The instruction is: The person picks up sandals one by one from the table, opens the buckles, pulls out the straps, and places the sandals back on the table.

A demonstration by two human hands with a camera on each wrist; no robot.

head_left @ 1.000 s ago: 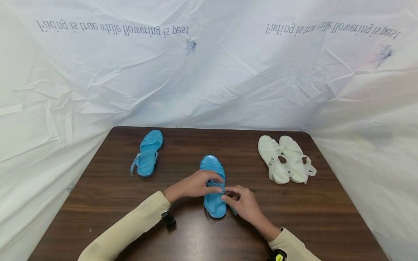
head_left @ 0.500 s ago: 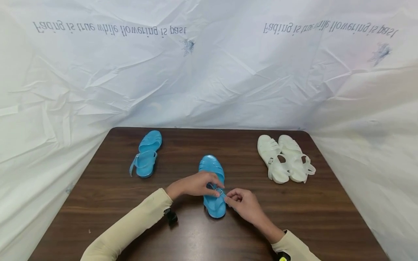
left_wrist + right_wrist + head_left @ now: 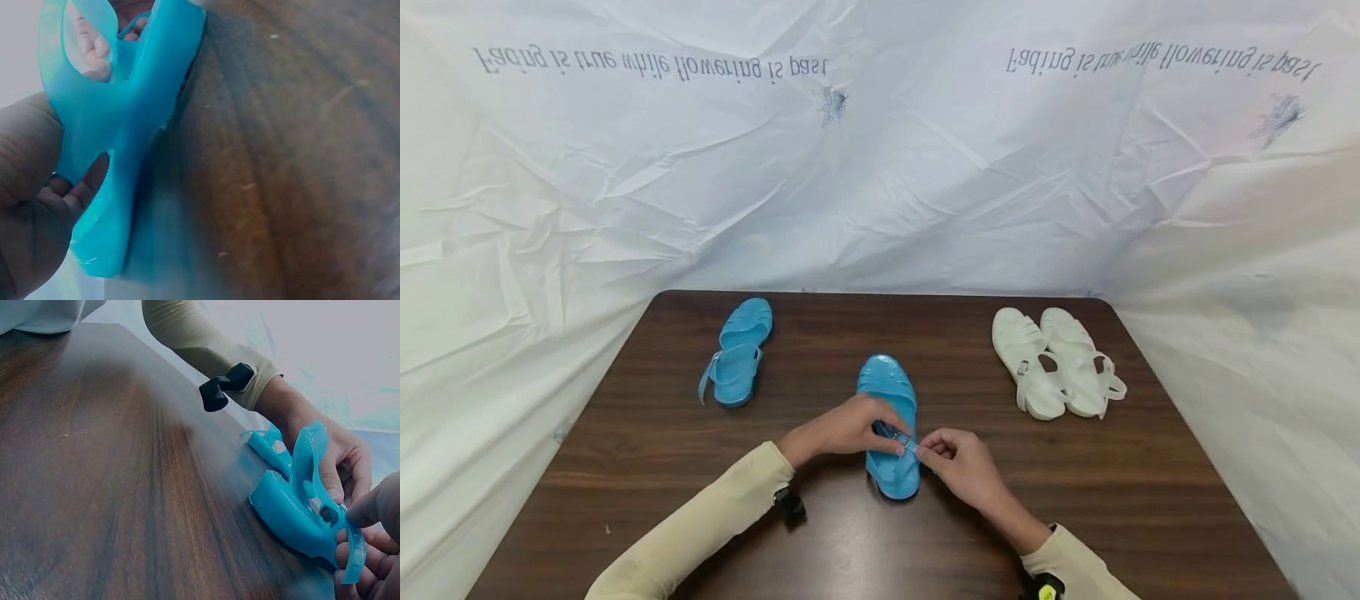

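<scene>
A blue sandal stands on the table at the centre, toe pointing away. My left hand holds its strap by the buckle between thumb and fingers. On the right side of the sandal, my right hand pinches the strap's free end. That strap end hangs below the right thumb in the right wrist view. In the left wrist view the left hand's fingers wrap the side of the blue sandal.
Another blue sandal, its strap hanging loose, lies at the back left of the brown table. Two white sandals lie side by side at the back right. White sheeting surrounds the back and sides.
The right hand has drawn slightly to the right from the buckle, with the strap end between its fingers. The left hand has stayed nearly in place, and the sandal has hardly moved.
</scene>
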